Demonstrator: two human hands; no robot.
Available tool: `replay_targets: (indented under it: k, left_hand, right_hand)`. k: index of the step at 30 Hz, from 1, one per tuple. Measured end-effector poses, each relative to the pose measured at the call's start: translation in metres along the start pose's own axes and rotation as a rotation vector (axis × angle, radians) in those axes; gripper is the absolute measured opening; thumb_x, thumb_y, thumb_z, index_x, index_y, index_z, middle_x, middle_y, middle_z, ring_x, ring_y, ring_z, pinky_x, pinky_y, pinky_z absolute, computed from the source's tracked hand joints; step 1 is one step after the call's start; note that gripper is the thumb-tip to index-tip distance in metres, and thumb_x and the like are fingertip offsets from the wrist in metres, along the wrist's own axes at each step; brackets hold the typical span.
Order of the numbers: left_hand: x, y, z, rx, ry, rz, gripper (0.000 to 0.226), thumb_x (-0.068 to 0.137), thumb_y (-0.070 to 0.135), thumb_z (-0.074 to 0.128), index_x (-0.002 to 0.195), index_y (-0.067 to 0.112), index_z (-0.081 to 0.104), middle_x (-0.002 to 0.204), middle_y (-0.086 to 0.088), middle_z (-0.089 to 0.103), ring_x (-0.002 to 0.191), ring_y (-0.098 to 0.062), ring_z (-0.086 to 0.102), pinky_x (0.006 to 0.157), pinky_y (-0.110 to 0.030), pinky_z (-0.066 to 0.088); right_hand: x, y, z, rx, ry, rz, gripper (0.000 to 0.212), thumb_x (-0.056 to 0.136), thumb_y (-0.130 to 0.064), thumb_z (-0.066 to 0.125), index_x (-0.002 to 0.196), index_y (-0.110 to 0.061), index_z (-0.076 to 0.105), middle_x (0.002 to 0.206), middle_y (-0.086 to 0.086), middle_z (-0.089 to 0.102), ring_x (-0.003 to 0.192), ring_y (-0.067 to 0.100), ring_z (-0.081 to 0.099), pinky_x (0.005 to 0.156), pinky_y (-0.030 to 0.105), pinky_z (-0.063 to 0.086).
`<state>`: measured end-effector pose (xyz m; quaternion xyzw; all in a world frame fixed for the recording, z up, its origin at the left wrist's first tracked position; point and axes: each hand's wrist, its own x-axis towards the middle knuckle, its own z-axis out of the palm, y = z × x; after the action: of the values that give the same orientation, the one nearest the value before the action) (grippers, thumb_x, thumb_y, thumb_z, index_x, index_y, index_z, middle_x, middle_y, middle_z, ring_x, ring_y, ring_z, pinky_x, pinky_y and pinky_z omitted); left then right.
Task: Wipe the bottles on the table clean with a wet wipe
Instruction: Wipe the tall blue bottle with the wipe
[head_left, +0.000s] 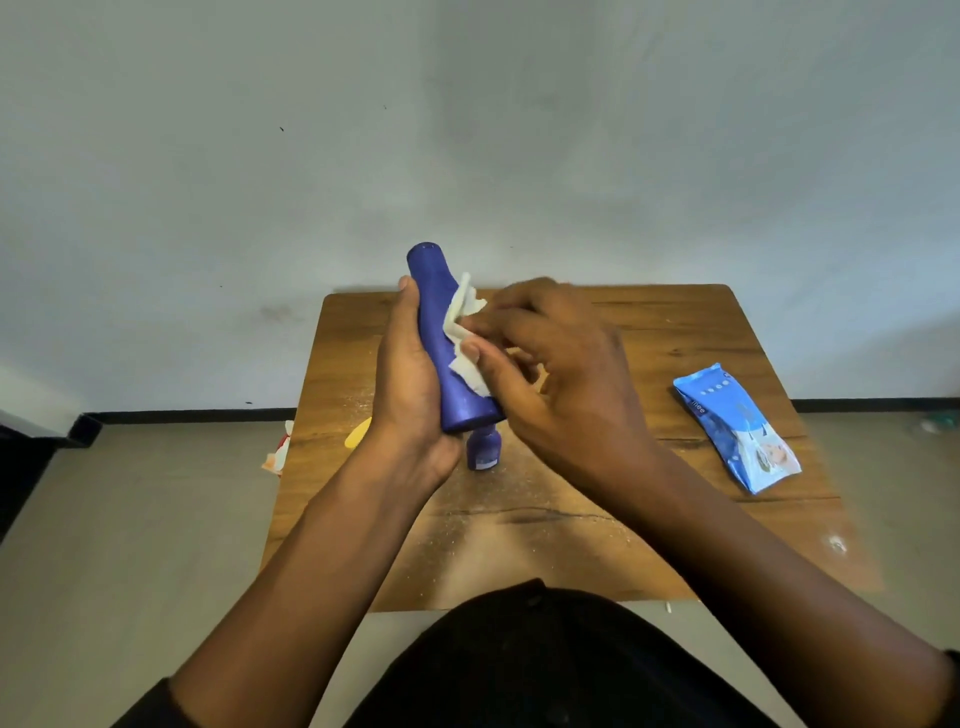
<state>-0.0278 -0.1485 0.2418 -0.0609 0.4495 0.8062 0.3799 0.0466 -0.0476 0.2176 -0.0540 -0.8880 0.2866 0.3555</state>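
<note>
My left hand (410, 379) grips a tall blue bottle (441, 332), raised above the wooden table (649, 332) and tilted away from me. My right hand (556, 364) pinches a white wet wipe (462, 332) and presses it against the bottle's right side. Below the raised bottle stands a small blue bottle (484, 451) on the table, partly hidden by my hands.
A blue wet-wipe pack (735, 428) lies on the table's right side. A yellow object (358, 434) pokes out from under my left hand near the left edge. A white and red scrap (278, 452) lies on the floor beside the table. White dust speckles the tabletop.
</note>
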Motion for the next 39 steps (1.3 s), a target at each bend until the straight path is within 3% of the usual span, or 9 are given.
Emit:
replay_targets:
  k: [2, 6, 15, 20, 22, 24, 28, 34, 39]
  left_hand:
    - [0.004, 0.006, -0.002, -0.031, 0.045, -0.01, 0.061, 0.103, 0.064, 0.038, 0.089, 0.011, 0.065, 0.077, -0.007, 0.066, 0.068, -0.02, 0.071, 0.063, -0.028, 0.059]
    - [0.005, 0.011, -0.006, -0.104, 0.079, -0.072, 0.065, 0.101, 0.069, 0.037, 0.095, 0.008, 0.061, 0.079, -0.014, 0.068, 0.085, -0.034, 0.076, 0.083, -0.04, 0.061]
    - [0.003, 0.015, -0.001, -0.245, 0.124, -0.199, 0.064, 0.108, 0.056, 0.03, 0.107, 0.001, 0.062, 0.071, -0.015, 0.071, 0.054, -0.024, 0.069, 0.05, -0.022, 0.055]
    - [0.001, 0.014, -0.002, -0.34, 0.064, -0.265, 0.075, 0.104, 0.062, 0.043, 0.096, -0.008, 0.069, 0.094, -0.011, 0.067, 0.079, -0.025, 0.074, 0.064, -0.038, 0.066]
    - [0.0, 0.015, -0.003, -0.327, 0.057, -0.254, 0.078, 0.106, 0.058, 0.043, 0.084, -0.011, 0.072, 0.082, -0.013, 0.068, 0.067, -0.023, 0.073, 0.058, -0.031, 0.064]
    - [0.0, 0.019, -0.005, -0.277, 0.066, -0.237, 0.069, 0.108, 0.055, 0.038, 0.099, -0.006, 0.068, 0.08, -0.014, 0.07, 0.06, -0.024, 0.072, 0.06, -0.028, 0.061]
    - [0.008, 0.025, -0.011, -0.35, 0.125, -0.198, 0.054, 0.109, 0.05, 0.041, 0.128, 0.002, 0.059, 0.099, -0.011, 0.069, 0.09, -0.023, 0.071, 0.085, -0.032, 0.057]
    - [0.008, 0.027, 0.0, -0.433, 0.099, -0.178, 0.06, 0.111, 0.047, 0.036, 0.104, -0.008, 0.058, 0.077, -0.017, 0.066, 0.054, -0.03, 0.07, 0.051, -0.037, 0.061]
    - [0.014, 0.022, 0.004, -0.498, 0.047, -0.17, 0.067, 0.108, 0.06, 0.035, 0.116, -0.004, 0.054, 0.108, -0.018, 0.067, 0.089, -0.039, 0.074, 0.069, -0.053, 0.064]
  right_hand:
    - [-0.011, -0.012, 0.004, 0.017, -0.051, -0.061, 0.022, 0.097, -0.019, 0.073, 0.116, -0.008, 0.078, 0.114, 0.008, 0.069, 0.104, 0.02, 0.061, 0.094, 0.023, 0.046]
    - [-0.024, -0.021, 0.01, -0.041, -0.073, -0.249, 0.019, 0.095, -0.004, 0.075, 0.113, -0.001, 0.077, 0.116, 0.017, 0.071, 0.107, 0.031, 0.065, 0.101, 0.031, 0.043]
    - [-0.023, -0.005, 0.003, -0.02, 0.063, -0.155, 0.018, 0.093, -0.001, 0.076, 0.111, 0.0, 0.078, 0.11, 0.014, 0.074, 0.108, 0.023, 0.065, 0.096, 0.021, 0.044]
    - [-0.019, -0.016, 0.009, -0.041, -0.043, -0.336, 0.026, 0.089, 0.014, 0.067, 0.11, 0.002, 0.078, 0.11, 0.019, 0.073, 0.107, 0.031, 0.064, 0.112, 0.035, 0.043]
    - [-0.016, -0.012, 0.004, -0.068, -0.037, -0.352, 0.025, 0.091, 0.01, 0.069, 0.112, -0.001, 0.078, 0.112, 0.017, 0.073, 0.11, 0.033, 0.066, 0.109, 0.038, 0.045]
    - [-0.016, -0.004, -0.002, -0.08, 0.03, -0.311, 0.02, 0.091, 0.005, 0.074, 0.11, -0.001, 0.078, 0.111, 0.015, 0.075, 0.106, 0.032, 0.068, 0.099, 0.033, 0.047]
    - [-0.018, 0.008, -0.009, -0.062, 0.128, -0.177, 0.015, 0.095, -0.007, 0.074, 0.109, -0.002, 0.079, 0.106, 0.012, 0.076, 0.098, 0.025, 0.068, 0.088, 0.026, 0.047]
    - [-0.017, -0.002, -0.003, -0.008, 0.204, -0.137, 0.011, 0.093, -0.005, 0.078, 0.104, -0.003, 0.08, 0.105, 0.011, 0.076, 0.092, 0.025, 0.07, 0.078, 0.037, 0.054]
    - [-0.021, -0.021, 0.01, 0.03, 0.114, -0.184, 0.016, 0.092, 0.006, 0.072, 0.104, 0.0, 0.08, 0.097, 0.018, 0.07, 0.084, 0.029, 0.066, 0.074, 0.037, 0.053]
